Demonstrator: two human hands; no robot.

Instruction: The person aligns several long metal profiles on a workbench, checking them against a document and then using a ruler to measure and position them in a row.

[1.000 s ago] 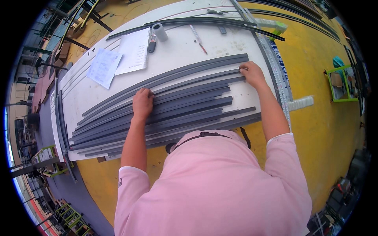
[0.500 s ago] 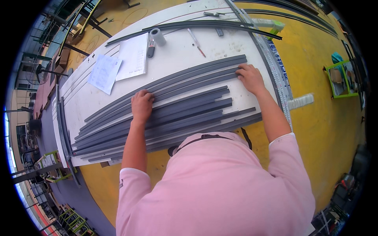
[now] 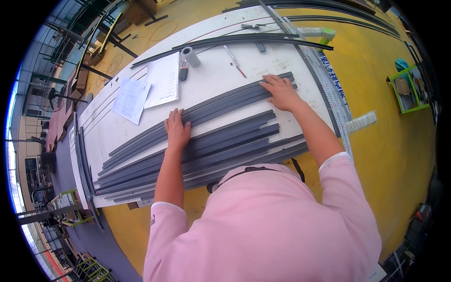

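Note:
Two groups of long dark grey profile strips lie across a white worktable (image 3: 211,66). The far group (image 3: 225,104) is packed side by side. My left hand (image 3: 177,130) spans this group near its middle, fingers over the far edge and thumb on the near side. Toward the right ends, my right hand (image 3: 282,94) grips across the same strips, with its fingers spread over the top. Closer to my body lies the near group of grey strips (image 3: 235,136), its right ends uneven. Undersides of the fingers are hidden.
Beyond the strips lie loose papers (image 3: 131,99), a spiral notebook (image 3: 163,80), a whitish roll (image 3: 190,56), a dark-handled tool (image 3: 183,73) and a pen (image 3: 230,54). Long black profiles (image 3: 225,41) cross the table's far part. A metal rail (image 3: 324,80) runs along its right edge.
The far strips have come together, closing the gaps between them. My right hand has shifted left from their ends onto their tops. My left hand's fingers have spread more. The view has shifted slightly.

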